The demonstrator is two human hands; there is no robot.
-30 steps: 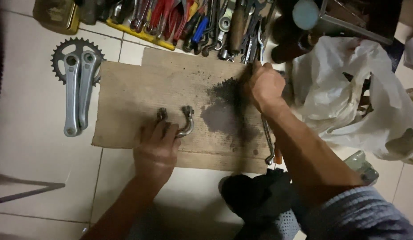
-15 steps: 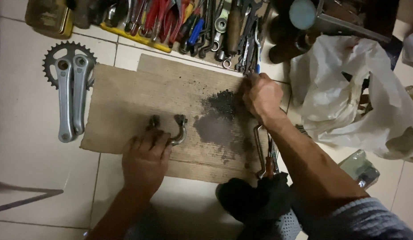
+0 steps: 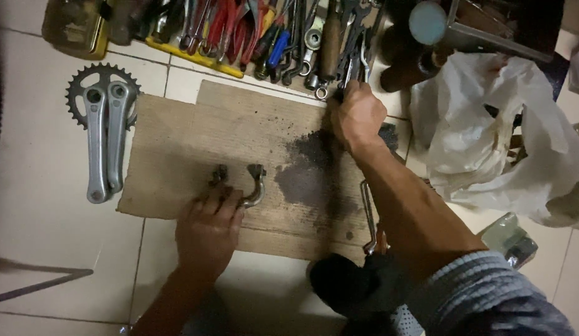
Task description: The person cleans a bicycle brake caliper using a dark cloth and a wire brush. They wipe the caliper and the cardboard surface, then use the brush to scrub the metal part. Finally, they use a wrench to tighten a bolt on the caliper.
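My left hand (image 3: 208, 233) presses down on a curved grey metal part (image 3: 255, 183) that lies on a brown cardboard sheet (image 3: 177, 143); its fingertips cover the part's left end. My right hand (image 3: 357, 115) reaches to the cardboard's far right corner with its fingers closed around a dark tool at the edge of a row of hand tools (image 3: 264, 37). How much of that tool lies in the palm is hidden. A dark greasy stain (image 3: 308, 174) spreads on the cardboard between the two hands.
A chainring with two silver crank arms (image 3: 106, 130) lies on the tiles left of the cardboard. A white plastic bag (image 3: 495, 130) is on the right, a steel wrench (image 3: 366, 211) under my right forearm, a black cloth (image 3: 345, 286) near my knee, a thin rod (image 3: 40, 283) at the lower left.
My right hand has moved a little farther up to the tool row. My left hand stays on the curved part. The view has shifted slightly.
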